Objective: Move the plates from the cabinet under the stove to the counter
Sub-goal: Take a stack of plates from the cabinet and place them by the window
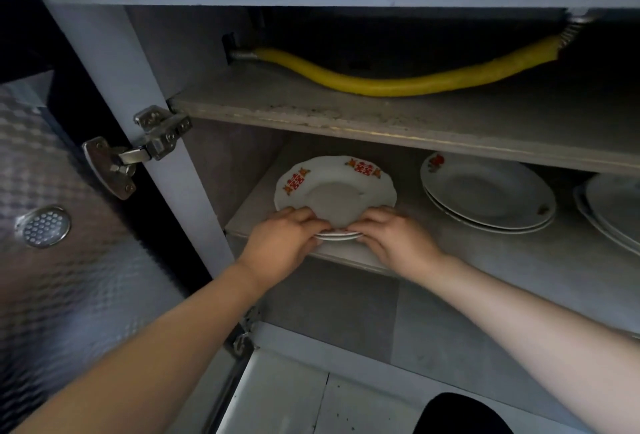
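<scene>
Two bare forearms reach in from the near edge toward an open cabinet. The left hand (pixel 282 239) and right hand (pixel 394 237) both grip the near rim of a small stack of plates (pixel 334 191), thumbs on top and fingers curled under the edge, each hand clamped on the stack from its own side. The stack sits at the front left of the lower shelf (pixel 502 260); its top plate is white with red and orange marks on the rim. To its right on the same shelf, well apart, lies a second stack (pixel 488 196) of white plates with a red mark, and at the far right edge a third stack (pixel 613 208) is partly cut off. On the left the open door (pixel 59 260) hangs on a metal hinge (pixel 138 149). Farther back, on the upper shelf (pixel 381 114), a yellow hose (pixel 398 83) sags across the dark recess.
</scene>
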Action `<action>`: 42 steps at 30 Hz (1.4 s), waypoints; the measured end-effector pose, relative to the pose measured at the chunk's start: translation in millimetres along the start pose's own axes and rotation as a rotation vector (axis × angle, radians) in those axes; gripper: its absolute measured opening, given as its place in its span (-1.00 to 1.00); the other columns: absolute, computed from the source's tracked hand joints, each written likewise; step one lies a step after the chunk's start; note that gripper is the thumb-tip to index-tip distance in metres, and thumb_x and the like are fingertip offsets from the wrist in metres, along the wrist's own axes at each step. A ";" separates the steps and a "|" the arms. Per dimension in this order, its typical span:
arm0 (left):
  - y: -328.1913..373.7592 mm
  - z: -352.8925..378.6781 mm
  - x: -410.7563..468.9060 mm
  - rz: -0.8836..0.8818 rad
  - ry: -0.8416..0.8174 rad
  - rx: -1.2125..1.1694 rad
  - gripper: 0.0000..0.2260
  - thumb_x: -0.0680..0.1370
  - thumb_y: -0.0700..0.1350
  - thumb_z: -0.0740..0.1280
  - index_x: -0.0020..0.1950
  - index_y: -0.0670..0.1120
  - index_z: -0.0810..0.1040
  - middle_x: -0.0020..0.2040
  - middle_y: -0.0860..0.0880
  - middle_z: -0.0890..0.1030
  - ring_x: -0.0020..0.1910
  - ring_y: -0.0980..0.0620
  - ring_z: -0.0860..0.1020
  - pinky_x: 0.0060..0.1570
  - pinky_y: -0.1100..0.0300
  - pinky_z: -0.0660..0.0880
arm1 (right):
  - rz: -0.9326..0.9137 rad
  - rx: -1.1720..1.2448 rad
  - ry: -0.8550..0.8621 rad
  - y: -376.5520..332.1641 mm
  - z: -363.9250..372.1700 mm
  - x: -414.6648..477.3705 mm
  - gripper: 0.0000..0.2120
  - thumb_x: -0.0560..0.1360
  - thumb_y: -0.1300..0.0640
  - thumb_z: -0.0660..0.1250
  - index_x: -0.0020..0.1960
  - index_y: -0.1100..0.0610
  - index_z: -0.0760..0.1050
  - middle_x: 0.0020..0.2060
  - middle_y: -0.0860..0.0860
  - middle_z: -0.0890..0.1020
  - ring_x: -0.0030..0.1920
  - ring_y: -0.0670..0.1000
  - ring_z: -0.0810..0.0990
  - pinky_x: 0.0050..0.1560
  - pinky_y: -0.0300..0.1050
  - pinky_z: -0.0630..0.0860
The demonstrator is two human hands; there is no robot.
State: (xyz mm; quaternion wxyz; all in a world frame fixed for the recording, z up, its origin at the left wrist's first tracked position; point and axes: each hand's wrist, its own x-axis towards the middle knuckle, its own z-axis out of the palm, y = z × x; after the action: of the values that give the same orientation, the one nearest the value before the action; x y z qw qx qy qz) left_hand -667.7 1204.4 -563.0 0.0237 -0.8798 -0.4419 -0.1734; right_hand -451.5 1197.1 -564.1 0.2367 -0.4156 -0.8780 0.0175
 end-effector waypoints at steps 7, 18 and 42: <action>-9.7 -3.7 -9.3 0.014 0.030 -0.077 -0.73 0.42 -0.23 0.42 0.11 -0.09 0.60 0.05 -0.09 0.61 0.02 -0.12 0.58 -0.05 0.05 0.54 | 0.021 0.073 -0.038 4.5 -5.9 0.8 -0.77 0.37 0.21 0.46 0.03 0.15 0.61 -0.01 0.08 0.65 0.01 0.12 0.60 0.00 0.01 0.55; 0.6 -5.3 -21.1 0.005 0.033 -0.166 -0.80 0.45 -0.14 0.41 0.07 -0.08 0.62 0.04 -0.04 0.62 0.03 -0.06 0.57 -0.05 0.09 0.54 | -0.006 0.098 -0.043 5.3 -12.8 -18.9 -0.79 0.34 0.32 0.46 -0.03 0.19 0.65 -0.08 0.09 0.69 -0.07 0.12 0.65 -0.02 -0.09 0.54; 2.0 4.4 6.0 -0.764 0.221 -0.800 -0.62 0.45 -0.34 0.30 0.22 -0.07 0.42 -0.13 0.19 0.46 -0.01 0.11 0.46 -0.04 0.24 0.36 | 0.904 0.340 0.119 14.9 0.0 9.8 -0.47 0.42 0.15 0.42 0.35 0.14 0.38 0.24 0.10 0.53 0.23 0.13 0.50 0.16 -0.11 0.42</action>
State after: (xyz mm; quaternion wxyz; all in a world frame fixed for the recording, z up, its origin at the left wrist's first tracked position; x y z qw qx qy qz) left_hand -661.5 1208.6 -565.0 -0.3299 -0.5744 -0.6238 -0.4149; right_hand -446.1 1214.1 -563.6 0.3195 -0.7111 -0.5793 0.2379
